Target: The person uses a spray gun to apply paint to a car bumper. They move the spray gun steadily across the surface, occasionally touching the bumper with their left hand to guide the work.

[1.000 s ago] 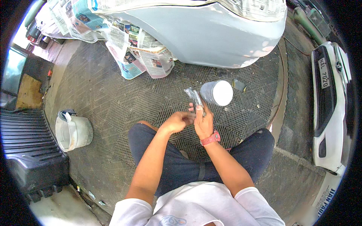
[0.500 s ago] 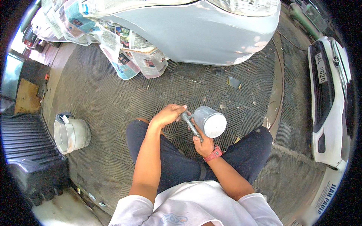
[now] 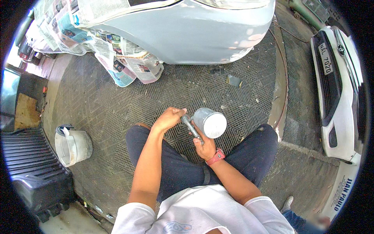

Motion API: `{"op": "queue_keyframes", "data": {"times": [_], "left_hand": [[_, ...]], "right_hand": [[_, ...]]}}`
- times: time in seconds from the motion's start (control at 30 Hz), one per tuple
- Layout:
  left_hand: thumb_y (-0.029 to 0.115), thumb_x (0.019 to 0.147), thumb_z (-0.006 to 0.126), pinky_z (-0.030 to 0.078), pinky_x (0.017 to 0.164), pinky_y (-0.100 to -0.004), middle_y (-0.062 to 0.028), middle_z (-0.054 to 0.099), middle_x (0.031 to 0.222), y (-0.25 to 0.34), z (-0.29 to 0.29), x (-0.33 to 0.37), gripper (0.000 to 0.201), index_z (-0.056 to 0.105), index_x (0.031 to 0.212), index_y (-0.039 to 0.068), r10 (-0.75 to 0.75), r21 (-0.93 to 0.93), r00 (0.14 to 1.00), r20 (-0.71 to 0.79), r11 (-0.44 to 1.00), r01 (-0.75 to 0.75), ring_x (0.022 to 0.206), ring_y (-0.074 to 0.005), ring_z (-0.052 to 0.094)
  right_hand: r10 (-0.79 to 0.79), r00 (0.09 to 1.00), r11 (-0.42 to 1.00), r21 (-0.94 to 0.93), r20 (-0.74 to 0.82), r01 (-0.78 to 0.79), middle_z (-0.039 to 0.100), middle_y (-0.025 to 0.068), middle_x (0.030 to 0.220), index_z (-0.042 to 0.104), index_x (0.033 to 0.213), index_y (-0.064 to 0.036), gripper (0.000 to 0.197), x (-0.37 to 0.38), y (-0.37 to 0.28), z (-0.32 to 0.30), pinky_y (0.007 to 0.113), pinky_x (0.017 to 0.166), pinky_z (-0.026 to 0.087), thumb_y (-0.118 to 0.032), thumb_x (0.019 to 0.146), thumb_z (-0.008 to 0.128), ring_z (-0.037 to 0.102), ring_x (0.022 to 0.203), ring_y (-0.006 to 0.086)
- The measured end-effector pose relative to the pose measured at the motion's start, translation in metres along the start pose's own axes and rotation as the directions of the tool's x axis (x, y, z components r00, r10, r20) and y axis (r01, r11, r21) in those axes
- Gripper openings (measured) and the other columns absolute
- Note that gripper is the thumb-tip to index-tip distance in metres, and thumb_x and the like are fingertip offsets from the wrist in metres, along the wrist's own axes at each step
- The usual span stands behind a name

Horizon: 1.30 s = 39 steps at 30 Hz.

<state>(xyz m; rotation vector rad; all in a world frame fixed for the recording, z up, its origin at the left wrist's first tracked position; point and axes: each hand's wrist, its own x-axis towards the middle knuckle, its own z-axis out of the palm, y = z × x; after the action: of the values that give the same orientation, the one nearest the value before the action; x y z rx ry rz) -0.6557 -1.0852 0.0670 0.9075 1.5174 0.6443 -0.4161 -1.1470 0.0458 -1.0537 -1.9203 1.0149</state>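
In front of me, over my lap, is a metal spray gun [image 3: 192,128] with a grey-smeared paint cup [image 3: 209,121], its pale round end toward the right. My right hand [image 3: 205,148], with a red watch on the wrist, is wrapped round the gun's handle from below. At the gun's upper left end, my left hand [image 3: 170,118] pinches with thumb and fingers closed. What exactly its fingertips grip on that end is partly hidden. Beyond the hands stands a grey-primed car body panel [image 3: 187,37], with smooth grey and a few paler patches.
Newspaper masking [image 3: 134,64] hangs beside the panel. A whitish bucket [image 3: 78,146] stands left, near a black ribbed plastic liner [image 3: 37,156]. A small sanding sheet [image 3: 234,80] lies on the patterned floor. A white car [image 3: 339,93] is at right; another person's shoe [image 3: 287,203] shows lower right.
The view has shifted slightly, so the panel and gun sit a little farther left. Both hands keep their hold on the spray gun. Another person's leg and shoe have appeared at lower right.
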Motion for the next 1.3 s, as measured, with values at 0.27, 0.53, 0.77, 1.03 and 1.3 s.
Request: {"op": "queue_keyframes", "data": {"times": [0.27, 0.53, 0.77, 1.03, 1.3], "left_hand": [[0.055, 0.104, 0.075, 0.038, 0.057, -0.0304, -0.0010, 0.063, 0.069, 0.010, -0.003, -0.011, 0.054, 0.081, 0.090, 0.004, -0.039, 0.003, 0.996, 0.075, 0.999, 0.039, 0.061, -0.0112, 0.050], [0.042, 0.114, 0.057, 0.048, 0.067, -0.0307, -0.0087, 0.075, 0.088, 0.005, -0.009, -0.020, 0.047, 0.081, 0.117, 0.002, -0.112, -0.191, 0.968, -0.226, 0.979, 0.069, 0.072, -0.0131, 0.057], [-0.007, 0.089, 0.065, 0.050, 0.074, -0.0302, -0.0063, 0.078, 0.103, -0.008, -0.008, -0.033, 0.038, 0.079, 0.124, -0.002, -0.011, -0.100, 0.986, 0.164, 0.995, 0.028, 0.084, -0.0135, 0.063], [-0.002, 0.095, 0.073, 0.056, 0.095, -0.0324, -0.0058, 0.080, 0.114, -0.017, -0.018, -0.039, 0.026, 0.078, 0.120, -0.002, 0.113, -0.264, 0.988, 0.110, 0.961, -0.081, 0.103, -0.0155, 0.072], [-0.005, 0.093, 0.070, 0.052, 0.083, -0.0326, -0.0026, 0.076, 0.096, -0.025, -0.025, -0.035, 0.024, 0.081, 0.114, -0.003, 0.151, -0.291, 0.985, 0.078, 0.949, -0.122, 0.088, -0.0132, 0.065]], "right_hand": [[0.011, 1.000, 0.995, 0.097, 0.012, -0.012, 0.079, 0.0199, 0.125, 0.057, 0.160, -0.0009, 0.076, 0.005, -0.008, -0.002, 0.050, 0.117, 0.047, -0.060, 0.114, 0.047, 0.073, 0.125, 0.0350], [0.149, 0.988, 0.953, 0.271, -0.039, -0.133, 0.079, 0.0168, 0.110, 0.054, 0.161, 0.0012, 0.059, 0.075, -0.028, 0.011, 0.041, 0.088, 0.060, -0.038, 0.118, 0.048, 0.075, 0.090, 0.0218], [0.187, 0.981, 0.951, 0.260, -0.057, -0.167, 0.078, 0.0108, 0.097, 0.057, 0.162, -0.0060, 0.056, 0.142, -0.061, 0.033, 0.040, 0.081, 0.060, -0.039, 0.118, 0.045, 0.072, 0.083, 0.0185], [0.179, 0.977, 0.942, 0.306, -0.116, -0.136, 0.077, 0.0117, 0.091, 0.063, 0.156, -0.0042, 0.059, 0.163, -0.079, 0.056, 0.038, 0.071, 0.058, -0.047, 0.117, 0.049, 0.072, 0.078, 0.0187], [0.235, 0.967, 0.933, 0.302, -0.100, -0.196, 0.079, 0.0103, 0.095, 0.072, 0.135, -0.0001, 0.059, 0.162, -0.076, 0.058, 0.033, 0.052, 0.051, -0.051, 0.118, 0.047, 0.068, 0.066, 0.0142]]}}
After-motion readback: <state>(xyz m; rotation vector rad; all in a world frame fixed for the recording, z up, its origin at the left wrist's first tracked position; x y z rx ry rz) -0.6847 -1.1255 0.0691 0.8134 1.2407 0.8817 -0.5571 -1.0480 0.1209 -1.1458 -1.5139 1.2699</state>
